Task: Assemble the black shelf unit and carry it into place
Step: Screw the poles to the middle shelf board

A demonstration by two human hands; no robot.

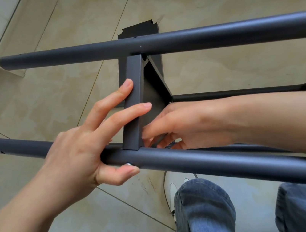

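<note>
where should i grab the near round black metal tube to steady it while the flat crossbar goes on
Grip the near round black metal tube just left of the flat black crossbar, from above, as the left hand does: it lies level, and the thumb sits beside the silver screw head.

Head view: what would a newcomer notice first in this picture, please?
Two long black tubes cross the picture, the far tube at the top and the near tube below. Between them runs a flat black crossbar. At the centre the left hand holds the near tube with fingers lying on the crossbar, while the right hand works at their joint.
</note>
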